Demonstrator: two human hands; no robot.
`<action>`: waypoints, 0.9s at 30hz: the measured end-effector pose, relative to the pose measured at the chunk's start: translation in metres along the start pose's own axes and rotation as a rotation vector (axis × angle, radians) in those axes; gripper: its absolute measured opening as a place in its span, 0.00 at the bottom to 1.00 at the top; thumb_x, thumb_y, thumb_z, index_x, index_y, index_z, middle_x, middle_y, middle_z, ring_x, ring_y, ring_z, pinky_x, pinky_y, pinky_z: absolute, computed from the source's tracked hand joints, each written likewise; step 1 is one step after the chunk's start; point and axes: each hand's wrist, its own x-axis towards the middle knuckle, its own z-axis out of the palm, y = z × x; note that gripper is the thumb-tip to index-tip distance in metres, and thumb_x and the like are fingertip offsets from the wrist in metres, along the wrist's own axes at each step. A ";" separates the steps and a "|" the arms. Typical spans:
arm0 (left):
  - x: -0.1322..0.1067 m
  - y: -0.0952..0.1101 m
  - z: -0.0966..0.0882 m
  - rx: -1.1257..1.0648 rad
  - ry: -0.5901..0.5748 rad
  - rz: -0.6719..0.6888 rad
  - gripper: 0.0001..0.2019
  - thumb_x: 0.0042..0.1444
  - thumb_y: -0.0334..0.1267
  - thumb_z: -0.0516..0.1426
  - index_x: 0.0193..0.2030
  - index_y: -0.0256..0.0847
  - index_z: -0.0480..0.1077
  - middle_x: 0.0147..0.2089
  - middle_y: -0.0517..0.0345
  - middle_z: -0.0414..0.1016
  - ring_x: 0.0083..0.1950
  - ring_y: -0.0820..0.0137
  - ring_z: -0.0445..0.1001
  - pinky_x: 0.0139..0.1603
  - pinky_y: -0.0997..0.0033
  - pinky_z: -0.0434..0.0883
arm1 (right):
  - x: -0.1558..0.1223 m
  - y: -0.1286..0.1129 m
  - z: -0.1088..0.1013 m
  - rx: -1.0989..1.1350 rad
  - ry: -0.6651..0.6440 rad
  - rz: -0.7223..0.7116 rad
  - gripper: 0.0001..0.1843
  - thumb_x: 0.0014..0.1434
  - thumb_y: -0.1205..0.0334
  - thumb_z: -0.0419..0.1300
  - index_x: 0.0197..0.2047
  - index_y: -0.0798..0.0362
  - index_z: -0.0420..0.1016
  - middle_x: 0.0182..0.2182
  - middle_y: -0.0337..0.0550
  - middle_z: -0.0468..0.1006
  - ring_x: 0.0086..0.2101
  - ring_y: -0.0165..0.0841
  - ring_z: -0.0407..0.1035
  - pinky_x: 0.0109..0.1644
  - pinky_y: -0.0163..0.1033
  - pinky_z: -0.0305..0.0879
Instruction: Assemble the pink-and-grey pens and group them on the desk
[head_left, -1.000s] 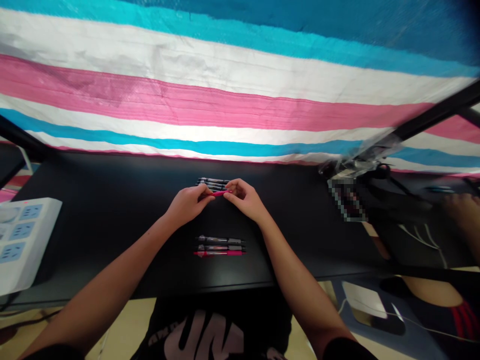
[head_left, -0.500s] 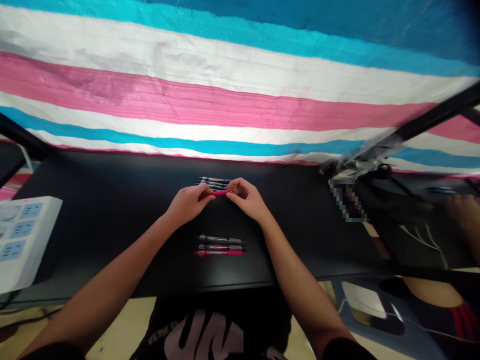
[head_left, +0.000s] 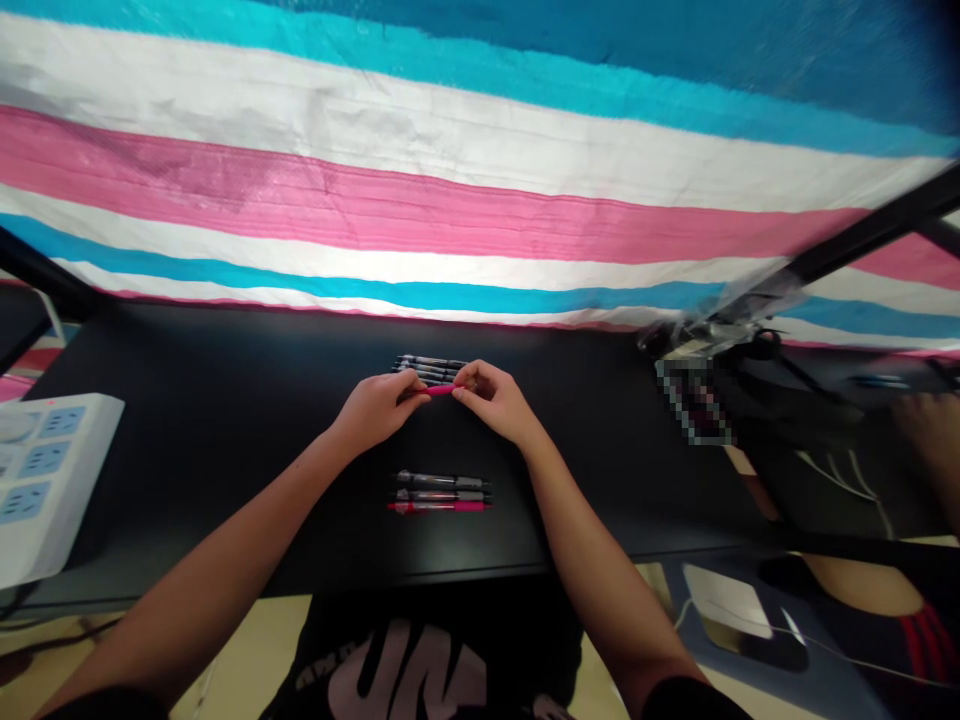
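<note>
Pen, pink, pinched by left hand and right hand alike, just nearside of the far pens on the surface; light, level hold should serve best here!

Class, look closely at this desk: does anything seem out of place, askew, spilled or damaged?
Only small things. Among the three near pens, the farthest one slants slightly, leaving a gap to the other two. On the right, blocky pixels hide something below the crumpled plastic. I see no spill or damage.
</note>
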 end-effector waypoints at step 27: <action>0.000 -0.005 0.002 -0.071 0.000 0.005 0.08 0.62 0.43 0.62 0.36 0.42 0.73 0.40 0.54 0.84 0.40 0.61 0.82 0.42 0.66 0.72 | 0.001 -0.001 0.001 -0.211 -0.006 0.000 0.16 0.65 0.48 0.61 0.33 0.52 0.75 0.28 0.38 0.74 0.29 0.31 0.64 0.35 0.37 0.59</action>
